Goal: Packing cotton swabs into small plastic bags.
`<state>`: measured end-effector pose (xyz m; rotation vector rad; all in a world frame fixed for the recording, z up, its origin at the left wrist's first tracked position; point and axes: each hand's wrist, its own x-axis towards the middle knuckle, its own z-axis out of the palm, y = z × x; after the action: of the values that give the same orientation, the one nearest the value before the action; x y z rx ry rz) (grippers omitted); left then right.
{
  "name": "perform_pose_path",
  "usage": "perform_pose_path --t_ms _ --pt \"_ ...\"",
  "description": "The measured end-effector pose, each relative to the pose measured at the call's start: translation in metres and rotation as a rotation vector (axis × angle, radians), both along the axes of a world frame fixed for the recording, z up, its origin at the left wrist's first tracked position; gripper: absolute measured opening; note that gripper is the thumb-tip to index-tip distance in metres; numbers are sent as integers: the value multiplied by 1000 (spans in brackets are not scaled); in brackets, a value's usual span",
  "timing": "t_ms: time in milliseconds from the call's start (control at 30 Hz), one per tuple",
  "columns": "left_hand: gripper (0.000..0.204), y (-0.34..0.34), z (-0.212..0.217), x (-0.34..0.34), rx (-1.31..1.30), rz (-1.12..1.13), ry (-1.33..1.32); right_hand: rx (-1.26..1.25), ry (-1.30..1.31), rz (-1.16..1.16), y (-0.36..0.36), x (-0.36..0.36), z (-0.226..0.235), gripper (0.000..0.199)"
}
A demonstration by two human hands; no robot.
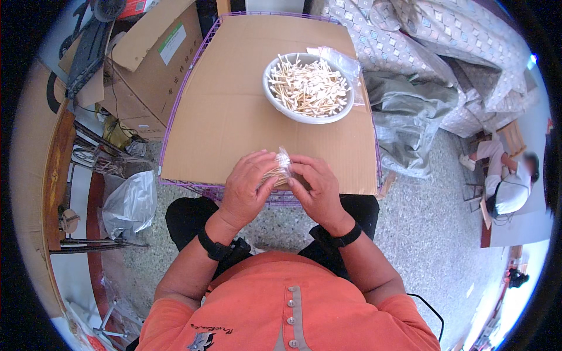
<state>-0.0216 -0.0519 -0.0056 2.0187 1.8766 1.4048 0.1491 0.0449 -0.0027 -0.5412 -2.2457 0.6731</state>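
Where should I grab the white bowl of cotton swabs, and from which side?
Probably by the near rim of the bowl, coming from the person's side. Swabs are heaped inside, a clear plastic bag lies behind it, and bare cardboard lies in front.
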Motion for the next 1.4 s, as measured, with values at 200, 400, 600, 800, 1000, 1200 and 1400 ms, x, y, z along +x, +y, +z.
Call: perform_pose_path --t_ms 200,400,600,800,1000,1200,1400 --pt "29 0 1 0 -22 -7 2 4 1 1 0 0 -1 24" --pt "28 2 2 -1 -8 4 18 -32 3 -3 0 -3 2 23" --pt "29 2 0 0 3 6 24 -25 -4 9 2 0 -3 30" --pt "32 1 -3 -3 -20 23 7 32 -105 42 3 3 -2 45" --pt "75 -1 9 -4 -139 8 70 9 -117 36 3 3 5 75" --pt "76 -13 33 -5 -95 -99 -469 -143 -77 107 4 3 4 78" --pt "67 1 20 -12 151 -285 -1856 -181 -137 234 -13 -22 6 76"
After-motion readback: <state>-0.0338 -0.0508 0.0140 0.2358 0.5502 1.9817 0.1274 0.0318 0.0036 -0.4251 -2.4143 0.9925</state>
